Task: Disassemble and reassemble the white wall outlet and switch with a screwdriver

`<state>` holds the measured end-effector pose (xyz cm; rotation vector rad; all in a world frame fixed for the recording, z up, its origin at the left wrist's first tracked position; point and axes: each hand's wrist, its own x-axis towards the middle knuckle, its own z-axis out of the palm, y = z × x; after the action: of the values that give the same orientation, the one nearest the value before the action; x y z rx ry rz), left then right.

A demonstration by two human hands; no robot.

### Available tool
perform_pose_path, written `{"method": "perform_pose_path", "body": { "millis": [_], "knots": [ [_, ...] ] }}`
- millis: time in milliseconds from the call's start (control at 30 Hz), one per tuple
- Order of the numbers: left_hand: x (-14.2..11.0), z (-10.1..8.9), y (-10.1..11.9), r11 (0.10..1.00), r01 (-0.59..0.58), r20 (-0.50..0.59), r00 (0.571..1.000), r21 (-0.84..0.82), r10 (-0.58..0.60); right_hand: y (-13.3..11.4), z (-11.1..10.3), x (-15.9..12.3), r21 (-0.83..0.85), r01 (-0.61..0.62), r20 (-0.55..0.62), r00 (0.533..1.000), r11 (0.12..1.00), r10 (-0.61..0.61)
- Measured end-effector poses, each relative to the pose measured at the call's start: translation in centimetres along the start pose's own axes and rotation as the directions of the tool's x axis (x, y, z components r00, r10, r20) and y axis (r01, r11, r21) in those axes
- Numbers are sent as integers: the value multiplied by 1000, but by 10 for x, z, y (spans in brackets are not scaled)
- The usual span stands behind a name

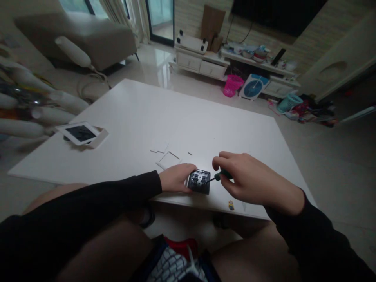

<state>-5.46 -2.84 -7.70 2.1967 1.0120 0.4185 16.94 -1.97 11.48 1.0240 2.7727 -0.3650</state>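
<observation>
Near the front edge of the table, my left hand (178, 178) grips a wall switch (200, 188), a square black block with its inner mechanism bare. The fingers close on its left side, and some are hidden behind it. A screwdriver (217, 177) with a dark green handle is held in my right hand (242, 177), fingers curled round it. Its tip points left and meets the switch's right part; whether it sits in a screw is too small to tell. Behind my left hand lie a square white frame (158, 163) and a thin white panel (160, 151).
A small dark strip (190, 154) lies behind the switch. A yellow sticker-like piece (231, 205) is by the front edge of the white table (141, 113). At the far left, a white-framed tablet-like item (82, 133) rests on a box. White padded bars (58, 102) stand beyond the left edge.
</observation>
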Motion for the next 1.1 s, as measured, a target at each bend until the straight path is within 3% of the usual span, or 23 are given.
{"method": "perform_pose_path", "body": {
  "millis": [300,533,800,967,1100],
  "knots": [
    [0,1,0,1000,-4,-11,1000,6,4,1,11,9,-137,-116,-67,992,984,108],
    [0,-3,3,999,12,3,1000,-30,-12,-2,0,-2,15,32,-7,999,999,-32],
    [0,-1,1,1000,9,-5,1000,19,-9,3,4,0,-161,-77,-61,996,984,68],
    [0,0,1,1000,15,0,1000,16,-15,2,7,6,-301,-207,-69,978,931,195],
    [0,1,-1,1000,6,-3,1000,4,-6,-4,3,3,-247,-196,-64,981,949,186]
  ]
}}
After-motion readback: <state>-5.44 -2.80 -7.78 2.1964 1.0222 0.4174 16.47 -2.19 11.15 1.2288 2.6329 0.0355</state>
